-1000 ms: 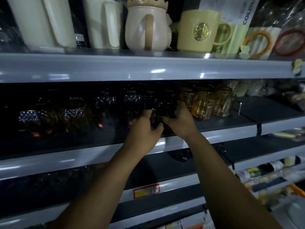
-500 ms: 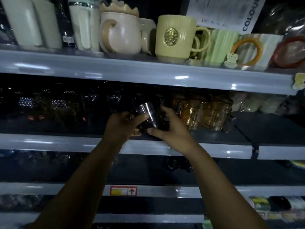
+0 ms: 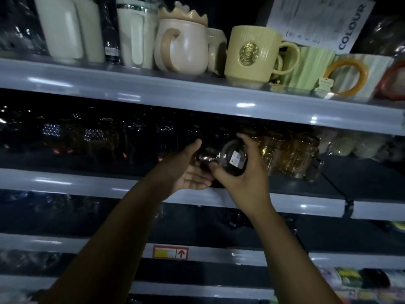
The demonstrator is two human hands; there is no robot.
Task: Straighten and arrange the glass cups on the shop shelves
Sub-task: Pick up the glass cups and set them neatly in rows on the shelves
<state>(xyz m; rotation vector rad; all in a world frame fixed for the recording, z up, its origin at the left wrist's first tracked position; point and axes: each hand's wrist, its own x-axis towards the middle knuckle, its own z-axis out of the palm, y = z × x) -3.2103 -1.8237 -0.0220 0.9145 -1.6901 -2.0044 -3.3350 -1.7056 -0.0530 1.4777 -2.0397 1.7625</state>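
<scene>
Standing in dim light, the grey middle shelf (image 3: 87, 183) carried dark cups (image 3: 94, 134) and, further right, amber cups (image 3: 289, 154). The right hand (image 3: 245, 181) gripped a tilted glass cup (image 3: 232, 157) above the shelf front; the left hand (image 3: 184, 172) lay spread just beside it.

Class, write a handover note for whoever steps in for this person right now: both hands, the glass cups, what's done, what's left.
Right hand grips a dark glass cup, tipped so its stickered base faces the camera, over the middle shelf.
Left hand open beside it; contact unclear.
Dark cups stand in a row to its left, amber cups to its right.
Done: the held cup is off the shelf.
Left: set it upright in the row.
</scene>
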